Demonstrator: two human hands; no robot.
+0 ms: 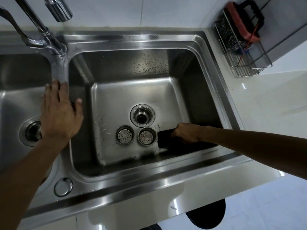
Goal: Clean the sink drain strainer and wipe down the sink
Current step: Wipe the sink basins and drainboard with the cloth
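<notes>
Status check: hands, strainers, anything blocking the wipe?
Left hand flat on steel divider between basins, empty. Right hand grips black sponge pad on basin floor. Two round steel strainer baskets out of open drain, right beside pad.

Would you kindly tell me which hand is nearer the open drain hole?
Right. The right hand grips a dark sponge just right of the drain hole; the left hand rests on the divider, farther away.

The left forearm (25, 171) and right forearm (249, 138) are bare to the frame's edge. The left hand (58, 117) and right hand (186, 132) are bare too, the left thumbnail cut short. What looks like a dark shoe (206, 213) shows below.
</notes>
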